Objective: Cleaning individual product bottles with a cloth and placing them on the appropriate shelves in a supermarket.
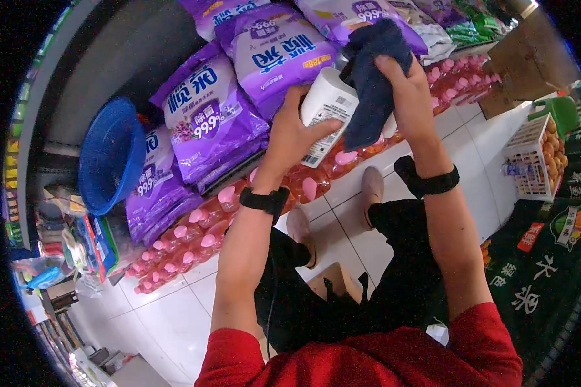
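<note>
My left hand [302, 130] grips a white plastic bottle [331, 109] by its body, the thumb lying across a printed label and barcode. The bottle tilts, its top end away from me. In my right hand [406, 92] is a dark navy cloth [375, 101] that hangs down beside the bottle and covers part of its top. Just beyond the bottle lie large purple bags of laundry powder [281, 53], stacked on a low shelf. Below my hands stand bottles of pink liquid with pink caps [310, 186].
A blue plastic basket [111, 155] leans at the left by another purple bag [157, 188]. Rows of pink-capped bottles [189, 246] line the shelf foot. At right are a cardboard box [532, 58], a green stool [557, 113], a white crate [527, 155] of round produce and a dark printed cover [527, 261].
</note>
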